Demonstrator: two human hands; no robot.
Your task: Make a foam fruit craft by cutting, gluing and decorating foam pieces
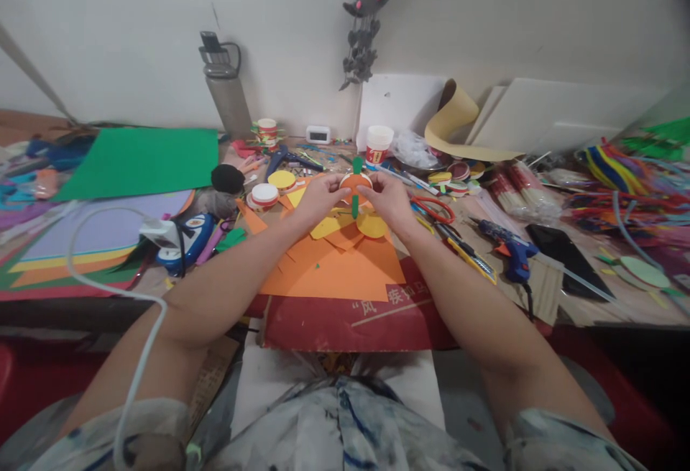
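Note:
My left hand [320, 199] and my right hand [389, 201] meet over the middle of the table, both pinching a small paper cup covered in orange paper [356, 182]. A green paper strip [356, 205] hangs down the cup's front and a green leaf piece [357, 165] sticks up above it. Beneath my hands lie orange paper sheets [334, 266] and yellow cut-outs [373, 226] on a red cardboard sheet [356, 316].
Red scissors [435, 208], a yellow cutter [474, 259] and a blue glue gun [509, 249] lie to the right, with pipe cleaners [619, 169] further right. Green paper [143, 160], coloured sheets [80, 241], a white cable [137, 291] and a metal bottle [226, 90] stand left. Paper cups [378, 146] sit at the back.

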